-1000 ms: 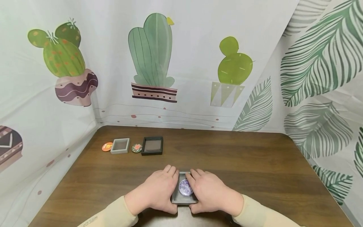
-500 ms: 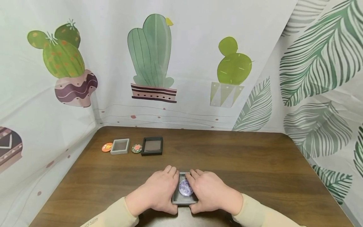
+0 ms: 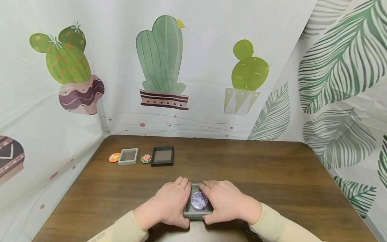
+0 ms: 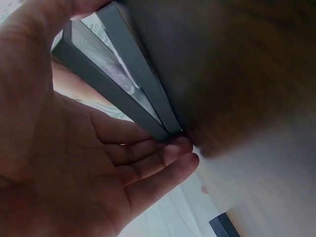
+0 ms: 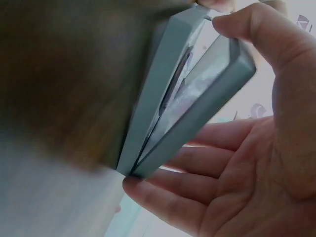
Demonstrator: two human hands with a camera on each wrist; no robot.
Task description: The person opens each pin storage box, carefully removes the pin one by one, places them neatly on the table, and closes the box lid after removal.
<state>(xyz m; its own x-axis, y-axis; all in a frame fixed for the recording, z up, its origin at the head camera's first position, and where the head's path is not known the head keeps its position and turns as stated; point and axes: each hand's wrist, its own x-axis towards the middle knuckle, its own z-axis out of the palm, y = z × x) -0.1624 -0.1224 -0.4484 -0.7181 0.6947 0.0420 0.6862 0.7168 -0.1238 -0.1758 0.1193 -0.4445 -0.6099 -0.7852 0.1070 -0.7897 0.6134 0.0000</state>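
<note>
A grey two-part display frame lies between both hands near the front of the table. Through its window shows a round purple-and-white badge. My left hand grips the frame's left side, fingers at the far end, thumb at the near edge. From the other side my right hand holds it the same way. Both wrist views show the two halves of the frame parted in a narrow V, meeting at the far end near the fingertips. The badge sits between clear films, partly hidden there.
At the back left of the wooden table lie an orange badge, a light grey frame, a green-and-red badge and a black frame. A cactus-printed cloth hangs behind.
My right hand has shifted slightly right and its fingers have drawn off the badge, so more of it shows. The frame's near edge looks slightly thicker. My left hand has barely moved.
</note>
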